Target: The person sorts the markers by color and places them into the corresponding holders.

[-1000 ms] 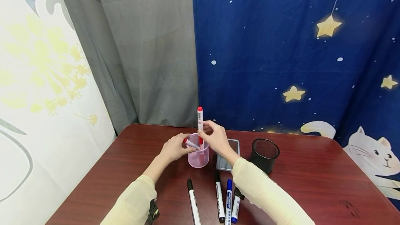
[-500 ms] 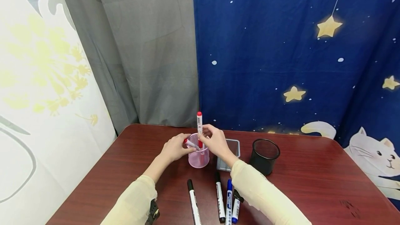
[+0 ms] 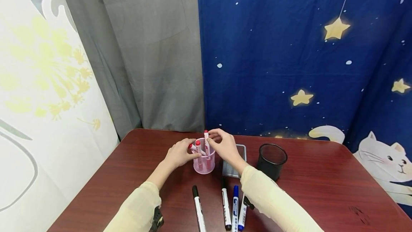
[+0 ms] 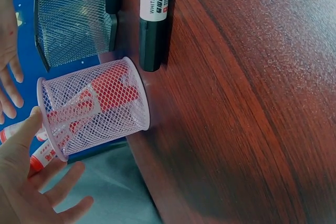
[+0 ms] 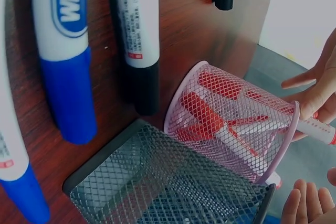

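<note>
My left hand (image 3: 180, 152) holds the rim of a pink mesh pen cup (image 3: 204, 169), thumb on the near side. Several red whiteboard markers stand or lean in the cup. One red marker (image 3: 192, 147) leans out beside the left thumb, and another (image 3: 198, 149) stands near the front. A third red marker (image 3: 207, 139) stands at the cup's right side, close to the right hand (image 3: 225, 146). In the left wrist view the right fingers (image 4: 11, 90) are extended and apart from the cup (image 4: 89, 136), with nothing seen in them.
Right of the cup lies a grey mesh tray (image 3: 229, 170), partly behind the right wrist. A black mesh cup (image 3: 271, 164) stands farther right. Nearer me lie black markers (image 3: 199, 210) and blue markers (image 3: 235, 207). Curtains (image 3: 167, 63) hang behind the table (image 3: 322, 182).
The red marker that stuck up high from the right fingers has gone down into the pink cup. The right hand stays near the rim; the left hand has hardly moved.
</note>
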Available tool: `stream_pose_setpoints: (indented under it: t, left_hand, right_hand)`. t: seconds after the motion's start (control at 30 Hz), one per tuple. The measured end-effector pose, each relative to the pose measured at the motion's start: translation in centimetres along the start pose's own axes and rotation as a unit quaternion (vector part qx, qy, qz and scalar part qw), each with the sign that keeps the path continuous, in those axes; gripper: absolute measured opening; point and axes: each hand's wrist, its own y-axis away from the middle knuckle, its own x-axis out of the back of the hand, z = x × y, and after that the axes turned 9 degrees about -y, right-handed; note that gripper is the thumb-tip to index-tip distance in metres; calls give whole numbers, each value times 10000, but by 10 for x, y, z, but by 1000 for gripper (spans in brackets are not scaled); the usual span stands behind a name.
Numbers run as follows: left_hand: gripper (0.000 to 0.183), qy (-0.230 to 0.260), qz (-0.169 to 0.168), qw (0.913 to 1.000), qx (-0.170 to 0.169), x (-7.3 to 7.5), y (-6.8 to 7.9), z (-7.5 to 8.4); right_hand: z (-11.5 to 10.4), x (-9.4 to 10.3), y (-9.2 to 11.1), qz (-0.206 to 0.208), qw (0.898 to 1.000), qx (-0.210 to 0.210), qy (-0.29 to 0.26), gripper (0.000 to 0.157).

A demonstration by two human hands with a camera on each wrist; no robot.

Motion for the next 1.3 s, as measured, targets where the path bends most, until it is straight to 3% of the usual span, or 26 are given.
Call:
stream_pose_setpoints:
  t: [0.3, 0.77, 1.1, 1.3]
  left_hand:
    - [62, 12, 80, 10000, -16, -1, -1, -1]
    - [63, 6, 68, 10000, -49, -1, -2, -2]
    - [62, -15, 46, 10000, -44, 1, -3, -2]
    - [63, -12, 36, 10000, -62, 1, -3, -1]
  right_hand:
    - [1, 19, 0, 3, 9990, 233, 385, 19]
    - [11, 77, 5, -485, 9954, 169, 814, 16]
    - [16, 108, 16, -960, 9898, 154, 1042, 19]
    - [20, 120, 25, -1070, 9805, 355, 1611, 22]
